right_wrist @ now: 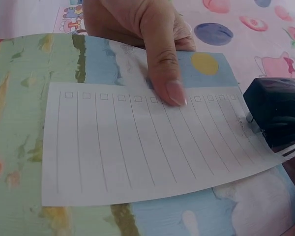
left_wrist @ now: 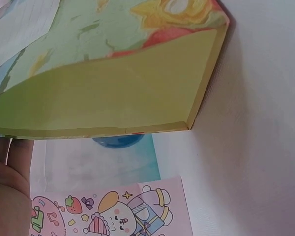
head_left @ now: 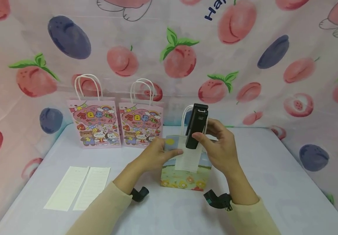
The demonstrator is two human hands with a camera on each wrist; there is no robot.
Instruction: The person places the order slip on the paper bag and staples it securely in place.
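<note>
- The left hand (head_left: 160, 153) is pinching the painted bag (head_left: 183, 181) and the lined paper (head_left: 186, 163) at the bag's nine o'clock side, thumb lying over the paper; its other fingers are mostly hiding behind the bag.
- The right hand (head_left: 223, 147) is closing round a black stapler (head_left: 197, 125), thumb pressing on it, other fingers partly disappearing behind.
- The painted bag is tilting in both hands, just below the middle of the head view, the paper lying against its front.
- The stapler is rising at twelve o'clock on the bag, partly covering the white handles; its mouth is meeting the paper's top edge, too dark for telling whether a staple is in.
- The right wrist view is cutting off the stapler at three o'clock; the left wrist view is showing mainly the bag's base.
- Two pink bags (head_left: 94, 122) are standing towards ten o'clock.
- Two loose papers (head_left: 66, 187) are lying between eight and nine o'clock, their print barely showing, the left sleeve (head_left: 102, 209) overlapping one.
- A white table (head_left: 259, 169) is spreading beneath everything.
- A fruit-patterned cloth (head_left: 151, 32) is hanging behind, its lettering running off near twelve o'clock.
</note>
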